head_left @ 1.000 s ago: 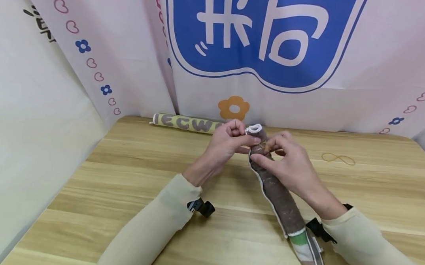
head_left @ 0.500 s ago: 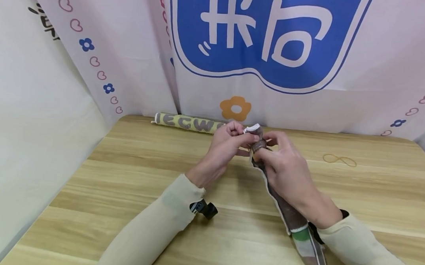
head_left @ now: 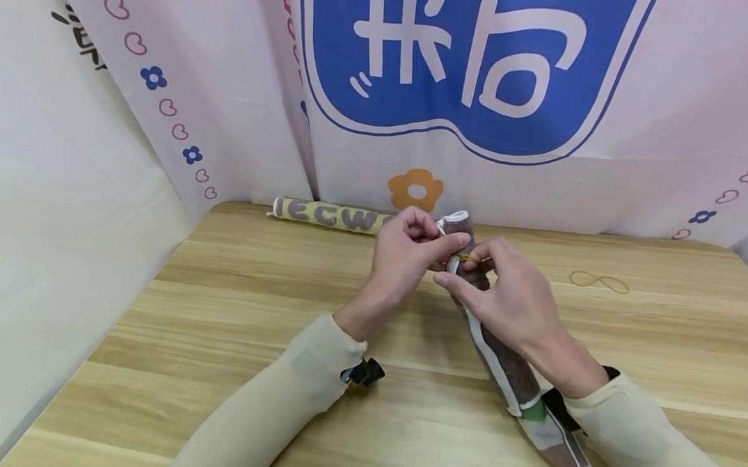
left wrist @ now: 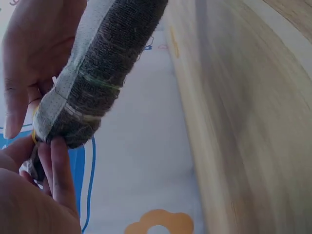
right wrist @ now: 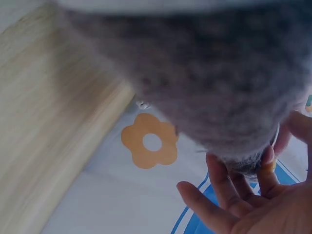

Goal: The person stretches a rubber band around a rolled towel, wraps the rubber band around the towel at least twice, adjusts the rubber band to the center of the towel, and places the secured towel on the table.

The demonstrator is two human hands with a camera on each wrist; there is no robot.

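A rolled brown towel [head_left: 508,356] with white edges and a green stripe slants across the table, its narrow top end raised. My left hand [head_left: 404,252] pinches it just below that end, with the thumb across the roll. Wrapped around the roll beside the thumb is a yellowish rubber band [head_left: 463,257]. The curled fingers of my right hand [head_left: 518,295] hold this band, and the right thumb lies along the towel's near side. In the left wrist view, the band [left wrist: 34,136] shows at the pinched neck, between both hands. Thin strands also circle the towel [left wrist: 109,53] farther down.
A yellow-green roll [head_left: 331,216] with grey letters lies at the table's back edge, partly behind my left hand. To the right, a loose rubber band [head_left: 599,281] lies twisted in a figure eight. A printed cloth backdrop [head_left: 507,190] hangs right behind the wooden table [head_left: 251,312].
My right hand turned over the roll and back, drawing the band around the neck. The towel has rotated, so its white edge strip faces up more. The left hand keeps its pinch.
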